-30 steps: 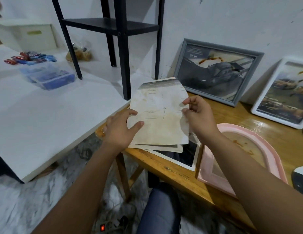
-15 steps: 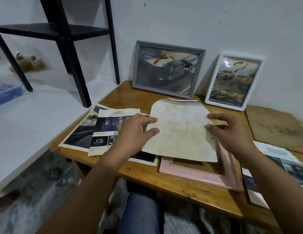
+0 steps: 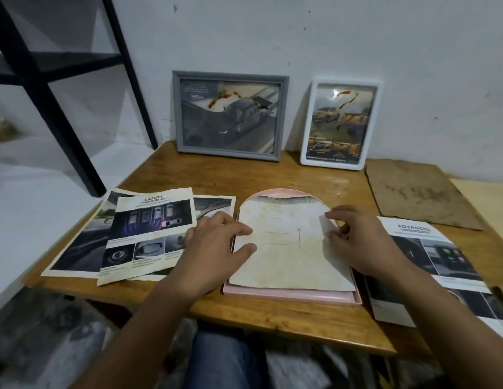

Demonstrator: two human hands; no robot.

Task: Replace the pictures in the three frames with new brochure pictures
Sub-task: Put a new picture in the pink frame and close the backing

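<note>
A pink arched frame (image 3: 292, 297) lies flat on the wooden table (image 3: 272, 318). A stained, arch-shaped paper (image 3: 284, 248) lies on top of it, blank side up. My left hand (image 3: 214, 248) pinches the paper's left edge with thumb and fingers. My right hand (image 3: 359, 242) pinches its slightly lifted right edge. A grey frame (image 3: 174, 113) and a white frame (image 3: 305, 122) lean on the wall behind, each holding a stained car picture. Brochure pages lie on both sides: a "SAFETY" sheet (image 3: 152, 220) at the left, an "ADVANCED" sheet (image 3: 430, 262) at the right.
A brown backing board (image 3: 418, 192) lies at the table's back right. A black shelf leg (image 3: 62, 122) stands on a white table (image 3: 34, 206) at the left. My knee in blue trousers (image 3: 222, 360) is under the front edge.
Both hands carried the arch-shaped paper from the left, in the air, over to the pink frame and lowered it onto the frame. The view swung right with it.
</note>
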